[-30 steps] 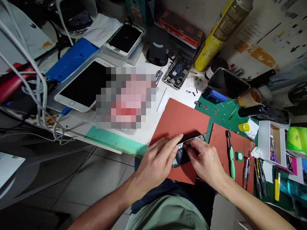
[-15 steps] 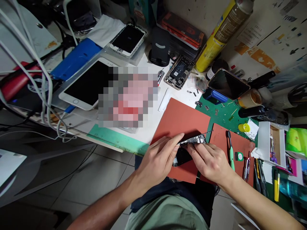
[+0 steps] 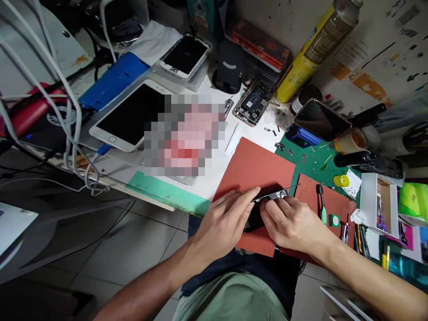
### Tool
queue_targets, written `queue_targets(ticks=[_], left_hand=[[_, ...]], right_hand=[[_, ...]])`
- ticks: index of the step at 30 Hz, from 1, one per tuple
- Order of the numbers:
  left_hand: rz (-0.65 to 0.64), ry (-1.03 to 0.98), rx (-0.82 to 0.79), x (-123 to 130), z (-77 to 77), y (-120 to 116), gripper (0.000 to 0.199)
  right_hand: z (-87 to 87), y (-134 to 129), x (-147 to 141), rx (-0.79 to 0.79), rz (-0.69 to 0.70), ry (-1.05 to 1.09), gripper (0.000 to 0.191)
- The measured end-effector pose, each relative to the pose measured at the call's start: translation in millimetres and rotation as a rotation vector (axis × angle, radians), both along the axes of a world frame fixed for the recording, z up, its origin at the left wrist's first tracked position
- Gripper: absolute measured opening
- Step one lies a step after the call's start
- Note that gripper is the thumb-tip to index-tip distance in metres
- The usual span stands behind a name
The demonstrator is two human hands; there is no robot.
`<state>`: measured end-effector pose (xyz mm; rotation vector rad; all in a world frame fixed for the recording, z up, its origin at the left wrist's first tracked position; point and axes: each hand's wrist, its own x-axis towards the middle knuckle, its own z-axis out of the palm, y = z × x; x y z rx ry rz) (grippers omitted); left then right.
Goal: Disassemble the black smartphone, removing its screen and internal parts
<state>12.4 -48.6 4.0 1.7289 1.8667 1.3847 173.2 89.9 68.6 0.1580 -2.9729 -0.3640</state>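
Over the red-brown mat (image 3: 257,162), an opened phone (image 3: 274,195) is tilted up between my hands, its inner parts showing along the top edge. My left hand (image 3: 224,218) grips the phone's left end, fingers together along it. My right hand (image 3: 292,220) has its fingers bent and pressed against the phone's lower right side; its fingertips are partly hidden. A dark phone part (image 3: 254,220) lies below the tilted piece, between the hands. A thin dark strip sticks out at the upper right of the phone.
A second red-brown mat (image 3: 306,191) carries a toothbrush (image 3: 323,207) and screwdrivers (image 3: 345,232). Behind are an open phone with its battery (image 3: 254,101), a yellow can (image 3: 309,53) and a phone on a blue stand (image 3: 321,119). White cables (image 3: 72,129) hang at left.
The phone has tilted further, so less of its inside shows. Both hands remain on it. The whole view has shifted slightly, with the table's things moved a little to the right.
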Motion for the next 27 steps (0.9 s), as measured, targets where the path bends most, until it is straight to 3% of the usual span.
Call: queue_targets(ticks=[9, 18, 27], left_hand=[[0.003, 0.017, 0.006, -1, 0.4, 1, 0.042], [-0.007, 0.005, 0.001, -2, -0.7, -1, 0.042], [-0.006, -0.004, 0.012, -1, 1.5, 2, 0.04]], right_hand=[[-6.5, -9, 5, 0.033, 0.073, 0.004, 0.03], [-3.0, 4, 26, 0.061, -0.05, 0.069, 0.02], [2.2, 5, 7, 0.059, 0.059, 0.068, 0.029]])
